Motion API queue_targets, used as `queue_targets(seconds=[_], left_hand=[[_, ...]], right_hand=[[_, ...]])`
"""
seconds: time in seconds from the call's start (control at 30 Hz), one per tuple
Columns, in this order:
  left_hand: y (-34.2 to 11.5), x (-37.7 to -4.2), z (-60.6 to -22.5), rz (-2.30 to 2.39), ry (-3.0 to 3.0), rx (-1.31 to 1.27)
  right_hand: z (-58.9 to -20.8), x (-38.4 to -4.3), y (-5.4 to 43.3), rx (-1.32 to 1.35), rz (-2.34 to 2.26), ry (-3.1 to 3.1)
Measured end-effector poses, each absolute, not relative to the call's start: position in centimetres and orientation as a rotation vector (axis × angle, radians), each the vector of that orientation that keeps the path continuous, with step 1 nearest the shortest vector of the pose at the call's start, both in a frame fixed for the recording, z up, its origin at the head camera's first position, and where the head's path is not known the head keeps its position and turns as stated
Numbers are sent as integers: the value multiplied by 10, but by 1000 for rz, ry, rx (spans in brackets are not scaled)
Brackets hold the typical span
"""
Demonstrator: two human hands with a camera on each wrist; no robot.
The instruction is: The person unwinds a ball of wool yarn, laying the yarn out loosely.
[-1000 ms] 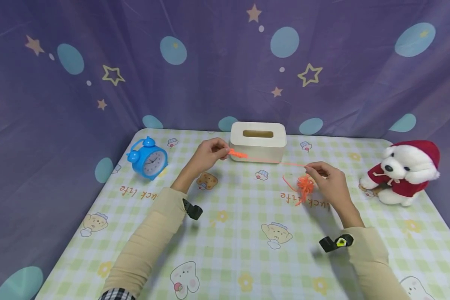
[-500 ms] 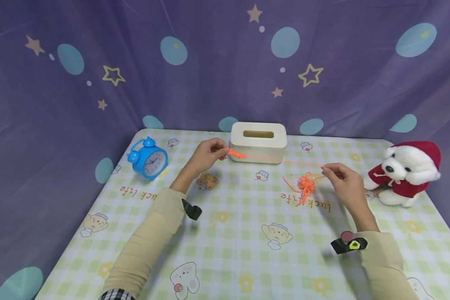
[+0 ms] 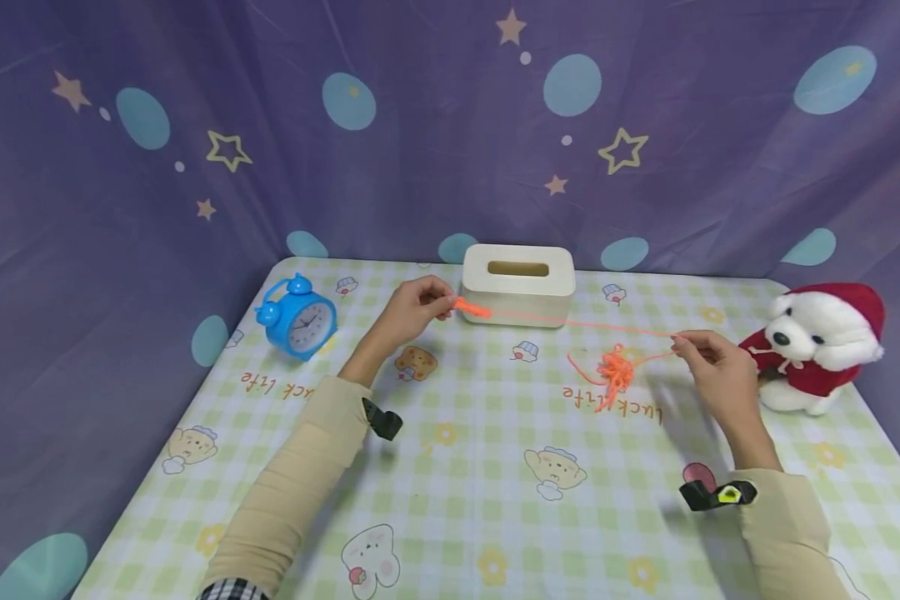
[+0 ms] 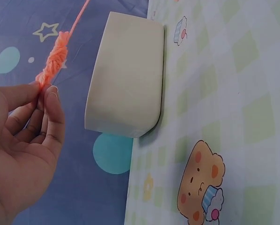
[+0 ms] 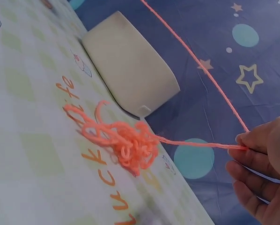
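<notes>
Between thumb and fingers, my left hand [image 3: 414,308] pinches one end of a small wound bundle of orange yarn [image 4: 55,58]. A single strand [image 5: 196,58] runs from that bundle, taut, across the front of the tissue box to my right hand [image 3: 720,375]. Thumb and forefinger of the right hand pinch this strand. From the same fingers a second length drops to a loose tangle of orange yarn [image 5: 133,143] lying on the tablecloth, left of that hand. Both hands are raised above the table.
A cream tissue box [image 3: 517,292] stands at the back middle. On the left is a blue alarm clock [image 3: 300,321]. A white plush dog [image 3: 813,346] in red sits at the right, just beyond the right hand. A purple curtain [image 3: 435,133] hangs behind the table.
My right hand has moved to the right, toward the plush dog, drawing the strand out longer and lifting a length from the tangle. The left hand stays nearly still.
</notes>
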State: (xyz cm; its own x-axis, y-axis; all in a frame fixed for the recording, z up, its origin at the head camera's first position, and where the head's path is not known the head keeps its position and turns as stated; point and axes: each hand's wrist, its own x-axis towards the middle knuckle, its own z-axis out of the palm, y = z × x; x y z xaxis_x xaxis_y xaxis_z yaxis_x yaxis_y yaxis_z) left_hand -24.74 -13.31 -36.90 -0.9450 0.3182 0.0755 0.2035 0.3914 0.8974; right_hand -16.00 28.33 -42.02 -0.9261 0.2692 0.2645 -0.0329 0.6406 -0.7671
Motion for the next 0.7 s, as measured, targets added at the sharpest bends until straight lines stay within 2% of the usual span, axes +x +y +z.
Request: queue_targets(seconds=[0.7], left_hand=[[-137,-249,-370,1626,2528,490]], right_hand=[[-425,-151,308,-392,1155,-2461]])
